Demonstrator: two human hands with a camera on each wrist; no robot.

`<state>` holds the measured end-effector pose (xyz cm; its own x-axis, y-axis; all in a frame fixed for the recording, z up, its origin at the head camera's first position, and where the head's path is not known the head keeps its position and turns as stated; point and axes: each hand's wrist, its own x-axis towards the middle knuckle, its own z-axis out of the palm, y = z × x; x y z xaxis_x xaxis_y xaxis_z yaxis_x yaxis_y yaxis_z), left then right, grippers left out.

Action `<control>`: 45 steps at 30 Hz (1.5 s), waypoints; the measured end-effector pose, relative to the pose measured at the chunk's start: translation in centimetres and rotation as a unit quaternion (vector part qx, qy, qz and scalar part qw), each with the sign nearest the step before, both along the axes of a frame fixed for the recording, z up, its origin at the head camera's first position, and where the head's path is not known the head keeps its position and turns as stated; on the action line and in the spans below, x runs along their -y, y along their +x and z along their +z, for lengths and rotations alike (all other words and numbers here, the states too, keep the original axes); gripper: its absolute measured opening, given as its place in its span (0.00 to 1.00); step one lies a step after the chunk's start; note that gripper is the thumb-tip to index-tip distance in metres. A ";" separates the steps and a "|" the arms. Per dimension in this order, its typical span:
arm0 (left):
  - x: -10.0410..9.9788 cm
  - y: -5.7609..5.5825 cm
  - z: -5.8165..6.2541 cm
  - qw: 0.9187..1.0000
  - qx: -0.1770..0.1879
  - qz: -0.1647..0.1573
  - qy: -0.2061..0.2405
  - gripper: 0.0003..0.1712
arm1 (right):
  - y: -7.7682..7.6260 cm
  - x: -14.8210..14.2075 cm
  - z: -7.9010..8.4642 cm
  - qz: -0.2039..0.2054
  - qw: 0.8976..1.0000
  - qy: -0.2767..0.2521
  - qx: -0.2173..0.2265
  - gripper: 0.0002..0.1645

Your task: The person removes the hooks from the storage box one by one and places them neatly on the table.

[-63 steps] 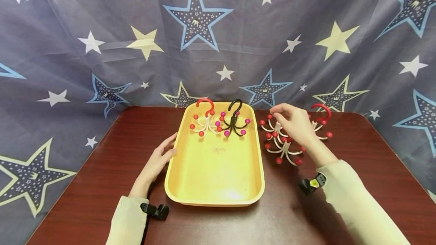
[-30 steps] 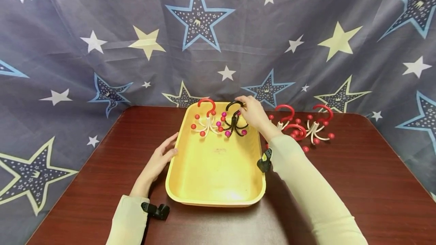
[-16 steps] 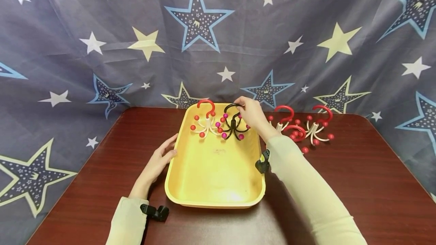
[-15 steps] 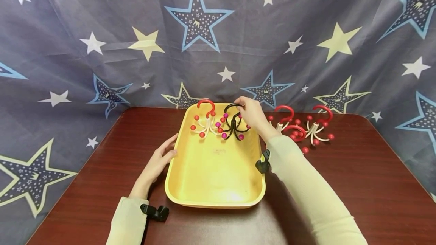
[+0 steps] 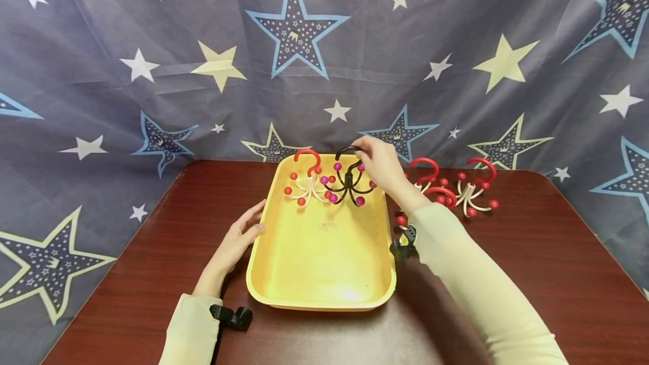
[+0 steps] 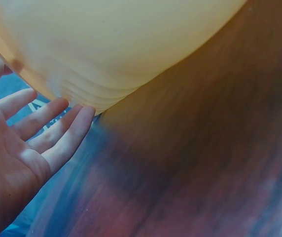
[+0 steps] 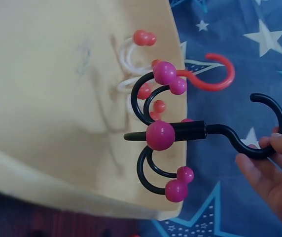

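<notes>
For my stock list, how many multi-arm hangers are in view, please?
5: the black hanger in the right hand, a red-hooked hanger in the yellow tray, and three more on the table to its right, two partly hidden by the right arm.

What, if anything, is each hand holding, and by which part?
The right hand holds the black hanger by its hook. The left hand grips nothing; its fingers touch the side of the yellow tray.

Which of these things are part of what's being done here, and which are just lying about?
Part of the job:
black hanger, held by its hook in the right hand
yellow tray, touched by the left hand

Seemingly just lying about:
red-hooked hanger in the tray
red-hooked hangers on the table
</notes>
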<state>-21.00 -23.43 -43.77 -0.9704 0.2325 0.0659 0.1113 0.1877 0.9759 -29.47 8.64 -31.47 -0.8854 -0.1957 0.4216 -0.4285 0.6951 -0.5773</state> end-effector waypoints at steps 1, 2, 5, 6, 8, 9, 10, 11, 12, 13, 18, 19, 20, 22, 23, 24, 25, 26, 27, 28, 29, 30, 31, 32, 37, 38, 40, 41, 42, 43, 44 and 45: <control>0.0 0.0 0.0 1.000 -0.001 0.000 0.000 0.31 | 0.2 -0.1 0.2 0.000 1.000 -0.003 -0.001 0.08; 0.0 0.0 0.0 1.000 -0.001 0.000 -0.001 0.31 | 0.4 -0.2 0.5 -0.001 1.000 -0.007 -0.003 0.08; 0.0 0.1 0.0 1.000 -0.003 -0.001 -0.003 0.31 | 0.9 -0.7 1.2 -0.002 1.000 -0.020 -0.006 0.09; 0.0 0.1 0.0 1.000 -0.003 -0.001 -0.004 0.31 | 1.1 -0.9 1.4 -0.001 1.000 -0.026 -0.006 0.09; 0.0 0.1 0.0 1.000 -0.004 -0.002 -0.005 0.31 | 1.4 -1.3 1.8 -0.002 0.999 -0.036 -0.007 0.10; 0.0 0.1 0.0 1.000 -0.005 -0.003 -0.005 0.31 | 1.5 -1.4 2.0 -0.002 0.999 -0.041 -0.007 0.10; 0.0 0.1 0.0 1.000 -0.005 -0.003 -0.005 0.31 | 1.7 -1.6 2.1 -0.002 0.999 -0.046 -0.007 0.10; 0.0 0.1 0.0 1.000 -0.005 -0.004 -0.005 0.31 | 1.8 -1.8 2.3 -0.002 0.999 -0.052 -0.007 0.10; 0.0 0.1 0.0 1.000 -0.005 -0.004 -0.004 0.31 | 1.9 -2.0 2.5 0.000 0.998 -0.058 -0.007 0.10; 0.0 0.1 0.0 1.000 -0.004 -0.004 -0.003 0.31 | 2.1 -2.2 2.6 0.000 0.998 -0.062 -0.008 0.10; -0.1 0.0 0.0 1.000 -0.002 -0.003 -0.002 0.31 | 2.9 -3.2 3.4 0.002 0.996 -0.085 -0.009 0.10; -0.1 0.0 0.0 1.000 -0.002 -0.003 -0.002 0.31 | 3.1 -3.5 3.6 0.000 0.996 -0.088 -0.010 0.10; -0.1 0.0 0.0 1.000 -0.003 -0.002 -0.003 0.31 | 3.3 -3.7 3.8 -0.001 0.996 -0.090 -0.012 0.10; -0.1 0.0 0.1 1.000 -0.003 -0.002 -0.004 0.31 | 3.6 -4.2 4.1 -0.002 0.995 -0.096 -0.018 0.11; -0.1 0.1 0.1 1.000 -0.004 -0.001 -0.005 0.31 | 3.8 -4.4 4.3 -0.003 0.995 -0.097 -0.024 0.11; -0.1 0.1 0.1 1.000 -0.003 0.000 -0.006 0.30 | 3.9 -4.6 4.5 -0.003 0.995 -0.099 -0.030 0.11; -0.1 0.1 0.1 1.000 -0.003 0.000 -0.005 0.30 | 4.1 -4.9 4.7 -0.004 0.994 -0.103 -0.035 0.11; -0.1 0.1 0.1 1.000 -0.004 0.000 -0.005 0.30 | 4.2 -5.1 5.0 -0.006 0.994 -0.106 -0.039 0.11; -0.1 0.1 0.1 1.000 -0.004 0.000 -0.005 0.30 | 4.4 -5.4 5.2 -0.009 0.993 -0.109 -0.042 0.11; -0.1 0.1 0.1 1.000 -0.004 0.000 -0.004 0.30 | 4.6 -5.7 5.4 -0.014 0.993 -0.111 -0.045 0.12; -0.1 0.1 0.1 1.000 -0.004 -0.001 -0.004 0.31 | 4.7 -5.9 5.6 -0.020 0.992 -0.112 -0.049 0.12; -0.1 0.1 0.1 1.000 -0.004 -0.001 -0.003 0.31 | 4.8 -6.2 5.8 -0.024 0.992 -0.116 -0.050 0.11; -0.1 0.1 0.1 1.000 -0.004 -0.001 -0.004 0.31 | 4.9 -6.5 6.0 -0.027 0.991 -0.119 -0.054 0.12; -0.1 0.1 0.1 1.000 -0.004 0.000 -0.004 0.31 | 5.0 -6.8 6.2 -0.029 0.990 -0.123 -0.057 0.12; 0.0 0.2 0.1 1.000 -0.003 0.001 -0.003 0.31 | 5.5 -8.2 7.0 -0.036 0.987 -0.131 -0.085 0.11; 0.0 0.2 0.1 1.000 -0.003 0.001 -0.002 0.31 | 5.6 -8.5 7.2 -0.041 0.987 -0.129 -0.091 0.11; 0.0 0.2 0.1 1.000 -0.004 0.001 -0.001 0.31 | 5.9 -9.2 7.4 -0.051 0.986 -0.124 -0.100 0.11; 0.0 0.3 0.1 1.000 -0.004 0.000 0.000 0.31 | 6.0 -9.5 7.5 -0.056 0.985 -0.123 -0.103 0.11; 0.0 0.3 0.1 1.000 -0.004 -0.001 0.001 0.31 | 6.2 -9.9 7.6 -0.060 0.985 -0.123 -0.104 0.11; 0.0 0.3 0.2 1.000 -0.003 -0.001 0.001 0.31 | 6.3 -10.2 7.6 -0.064 0.985 -0.125 -0.104 0.11; -0.1 0.3 0.2 1.000 -0.003 -0.001 0.000 0.31 | 6.4 -10.5 7.7 -0.067 0.984 -0.127 -0.105 0.11; -0.1 0.2 0.2 1.000 -0.002 -0.001 0.000 0.31 | 6.5 -10.8 7.8 -0.069 0.983 -0.131 -0.105 0.11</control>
